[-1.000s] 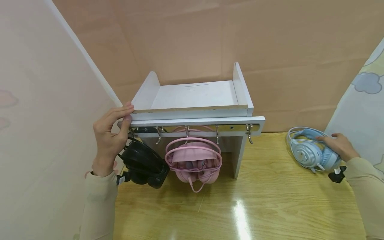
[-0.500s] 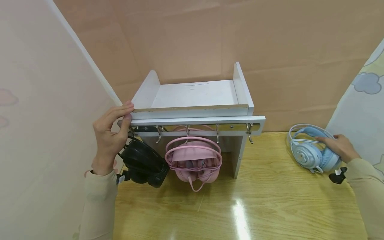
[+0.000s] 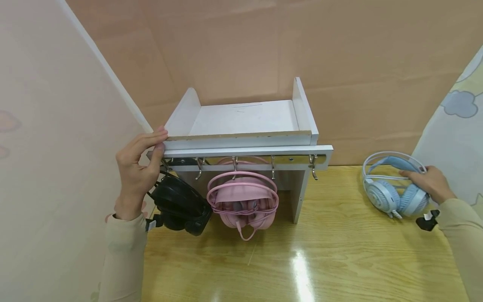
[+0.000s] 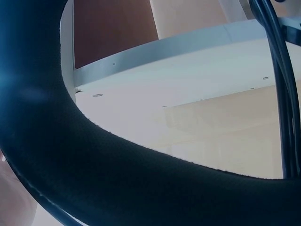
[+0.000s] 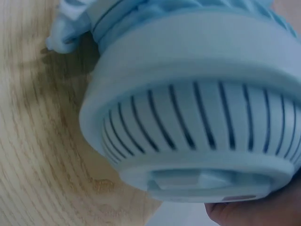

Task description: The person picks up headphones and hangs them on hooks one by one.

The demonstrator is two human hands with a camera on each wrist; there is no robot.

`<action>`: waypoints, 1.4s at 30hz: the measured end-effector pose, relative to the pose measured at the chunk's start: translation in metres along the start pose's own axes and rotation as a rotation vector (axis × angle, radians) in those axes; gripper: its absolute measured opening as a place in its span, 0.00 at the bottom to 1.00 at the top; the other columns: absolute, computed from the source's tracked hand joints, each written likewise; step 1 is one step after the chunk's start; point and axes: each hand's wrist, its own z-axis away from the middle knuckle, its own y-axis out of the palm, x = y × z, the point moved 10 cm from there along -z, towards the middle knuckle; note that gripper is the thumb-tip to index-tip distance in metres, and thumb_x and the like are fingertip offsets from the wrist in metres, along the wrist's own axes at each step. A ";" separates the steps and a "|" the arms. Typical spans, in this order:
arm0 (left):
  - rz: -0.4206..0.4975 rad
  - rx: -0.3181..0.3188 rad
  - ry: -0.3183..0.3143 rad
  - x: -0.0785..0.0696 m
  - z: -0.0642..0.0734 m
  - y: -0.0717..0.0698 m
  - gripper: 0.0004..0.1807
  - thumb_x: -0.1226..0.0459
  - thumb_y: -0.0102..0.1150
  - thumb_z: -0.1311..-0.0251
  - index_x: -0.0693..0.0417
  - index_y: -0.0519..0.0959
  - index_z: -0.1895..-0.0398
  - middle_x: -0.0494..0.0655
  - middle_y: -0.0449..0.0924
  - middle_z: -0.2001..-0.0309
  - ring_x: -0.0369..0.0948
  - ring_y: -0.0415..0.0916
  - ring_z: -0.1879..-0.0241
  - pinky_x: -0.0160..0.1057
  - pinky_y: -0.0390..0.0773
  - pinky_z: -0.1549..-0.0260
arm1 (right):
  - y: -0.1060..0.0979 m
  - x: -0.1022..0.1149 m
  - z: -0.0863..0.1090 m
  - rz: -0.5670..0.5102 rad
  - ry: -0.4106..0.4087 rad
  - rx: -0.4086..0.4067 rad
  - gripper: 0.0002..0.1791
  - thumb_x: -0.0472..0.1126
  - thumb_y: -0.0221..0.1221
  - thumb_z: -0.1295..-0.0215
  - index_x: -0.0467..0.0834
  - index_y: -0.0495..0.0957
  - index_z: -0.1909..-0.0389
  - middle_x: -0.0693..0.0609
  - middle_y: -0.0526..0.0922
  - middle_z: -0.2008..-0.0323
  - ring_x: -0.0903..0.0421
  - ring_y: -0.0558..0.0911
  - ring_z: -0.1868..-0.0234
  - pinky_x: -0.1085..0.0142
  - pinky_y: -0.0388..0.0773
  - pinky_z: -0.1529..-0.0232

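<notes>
At the left end of a white shelf (image 3: 245, 119), my left hand (image 3: 137, 163) holds its corner, fingers over the top edge and thumb at the front hook rail (image 3: 241, 152). Below that hand hang black headphones (image 3: 181, 203); a dark padded curve of the black headphones (image 4: 117, 169) fills much of the left wrist view. Pink headphones (image 3: 243, 184) hang beside them at the middle. Far right, my right hand (image 3: 434, 184) grips light-blue headphones (image 3: 383, 197) by the headband side, their earcups low over the table. In the right wrist view a ribbed earcup of the blue headphones (image 5: 197, 117) is close up.
Several metal hooks line the rail; the rightmost hook (image 3: 313, 167) bears nothing. A wooden table (image 3: 339, 251) lies beneath, with brown paper (image 3: 241, 50) behind the shelf. Patterned sheets stand at both sides, the left sheet (image 3: 49, 167) close to my left arm.
My right hand has tilted the light-blue headphones more upright, raising the headband and shifting slightly right. My left hand and the hanging headphones stay nearly in place.
</notes>
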 end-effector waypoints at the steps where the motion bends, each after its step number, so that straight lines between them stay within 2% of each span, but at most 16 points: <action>1: 0.001 -0.001 0.000 0.000 0.000 0.000 0.11 0.81 0.60 0.37 0.73 0.88 0.55 0.69 0.89 0.54 0.37 0.88 0.42 0.36 0.82 0.35 | -0.001 0.001 0.000 0.000 -0.004 -0.005 0.58 0.65 0.51 0.25 0.08 0.50 0.34 0.10 0.62 0.42 0.15 0.70 0.45 0.31 0.78 0.53; 5: 0.005 -0.001 -0.004 0.000 0.001 0.000 0.11 0.82 0.60 0.38 0.73 0.88 0.56 0.69 0.89 0.54 0.38 0.88 0.42 0.36 0.82 0.35 | -0.005 0.003 0.000 0.006 -0.027 -0.039 0.54 0.62 0.54 0.25 0.09 0.54 0.36 0.11 0.65 0.45 0.16 0.73 0.48 0.36 0.80 0.60; 9: 0.001 0.004 -0.006 -0.002 0.000 0.000 0.11 0.81 0.60 0.37 0.73 0.88 0.55 0.69 0.89 0.54 0.38 0.88 0.42 0.36 0.82 0.35 | -0.011 0.005 0.000 0.002 -0.047 -0.070 0.49 0.60 0.57 0.26 0.10 0.60 0.42 0.16 0.72 0.54 0.22 0.78 0.55 0.53 0.78 0.72; 12: 0.003 0.003 -0.004 -0.005 -0.001 0.001 0.11 0.81 0.59 0.37 0.74 0.88 0.55 0.69 0.89 0.54 0.38 0.88 0.42 0.36 0.82 0.35 | -0.015 0.007 0.000 -0.008 -0.055 -0.081 0.46 0.59 0.59 0.27 0.12 0.63 0.46 0.21 0.76 0.61 0.27 0.80 0.60 0.62 0.74 0.75; 16: 0.015 -0.008 -0.003 -0.006 -0.001 -0.001 0.11 0.82 0.59 0.37 0.74 0.88 0.56 0.70 0.89 0.55 0.39 0.88 0.42 0.36 0.82 0.35 | -0.017 0.013 0.001 -0.025 -0.060 -0.078 0.44 0.58 0.59 0.27 0.14 0.63 0.48 0.26 0.77 0.64 0.32 0.81 0.64 0.62 0.75 0.75; 19: 0.014 -0.002 -0.004 -0.003 0.000 0.000 0.11 0.82 0.59 0.37 0.74 0.88 0.56 0.69 0.89 0.54 0.39 0.88 0.42 0.37 0.82 0.35 | -0.017 0.017 0.004 -0.041 -0.064 -0.080 0.44 0.57 0.59 0.26 0.13 0.61 0.46 0.25 0.75 0.62 0.34 0.80 0.64 0.61 0.76 0.75; 24: -0.004 0.018 -0.015 0.006 0.002 0.001 0.12 0.81 0.59 0.36 0.72 0.88 0.54 0.67 0.90 0.53 0.38 0.87 0.41 0.36 0.81 0.34 | -0.015 0.020 0.012 -0.070 -0.066 -0.077 0.52 0.55 0.58 0.25 0.09 0.47 0.35 0.19 0.66 0.54 0.27 0.75 0.57 0.60 0.75 0.74; 27: -0.009 0.017 -0.016 0.007 0.003 0.000 0.12 0.81 0.59 0.36 0.72 0.88 0.54 0.67 0.90 0.53 0.38 0.87 0.41 0.36 0.81 0.34 | -0.015 0.022 0.013 -0.087 -0.067 -0.089 0.52 0.53 0.57 0.24 0.11 0.43 0.32 0.20 0.64 0.54 0.27 0.71 0.55 0.63 0.72 0.73; 30: -0.008 0.013 -0.012 0.005 0.002 0.000 0.12 0.81 0.59 0.36 0.73 0.88 0.54 0.67 0.90 0.53 0.38 0.87 0.41 0.36 0.81 0.34 | -0.018 0.023 0.015 -0.095 -0.072 -0.115 0.49 0.51 0.56 0.24 0.12 0.45 0.33 0.23 0.66 0.55 0.31 0.74 0.57 0.66 0.70 0.75; 32: -0.005 0.013 -0.009 0.001 0.001 0.000 0.12 0.81 0.59 0.36 0.73 0.88 0.54 0.68 0.90 0.53 0.38 0.87 0.41 0.36 0.81 0.34 | -0.020 0.025 0.018 -0.090 -0.074 -0.129 0.46 0.50 0.56 0.23 0.14 0.47 0.34 0.24 0.69 0.56 0.40 0.78 0.62 0.68 0.70 0.77; 35: 0.000 0.010 -0.005 -0.005 -0.001 0.001 0.12 0.81 0.59 0.36 0.73 0.88 0.55 0.68 0.89 0.54 0.38 0.87 0.41 0.36 0.81 0.34 | -0.022 0.030 0.022 -0.097 -0.086 -0.140 0.41 0.49 0.56 0.22 0.16 0.50 0.37 0.32 0.80 0.61 0.57 0.80 0.71 0.70 0.71 0.77; 37: 0.003 0.008 -0.003 -0.008 -0.001 0.001 0.11 0.81 0.59 0.36 0.74 0.88 0.55 0.69 0.89 0.54 0.38 0.87 0.41 0.36 0.82 0.34 | -0.022 0.036 0.026 -0.104 -0.096 -0.140 0.37 0.49 0.56 0.22 0.19 0.52 0.40 0.46 0.86 0.67 0.68 0.77 0.74 0.71 0.71 0.76; 39: 0.004 0.005 -0.002 -0.009 -0.002 0.001 0.11 0.81 0.59 0.36 0.74 0.88 0.55 0.69 0.89 0.54 0.38 0.87 0.42 0.36 0.82 0.34 | -0.022 0.041 0.030 -0.111 -0.104 -0.145 0.34 0.50 0.55 0.21 0.23 0.55 0.42 0.58 0.87 0.73 0.71 0.76 0.74 0.71 0.70 0.74; 42: 0.005 0.005 -0.003 -0.009 -0.002 0.001 0.11 0.82 0.59 0.36 0.74 0.88 0.55 0.69 0.89 0.54 0.38 0.87 0.41 0.36 0.82 0.35 | -0.023 0.046 0.036 -0.105 -0.094 -0.164 0.31 0.52 0.55 0.21 0.27 0.58 0.47 0.62 0.85 0.75 0.61 0.77 0.67 0.68 0.68 0.72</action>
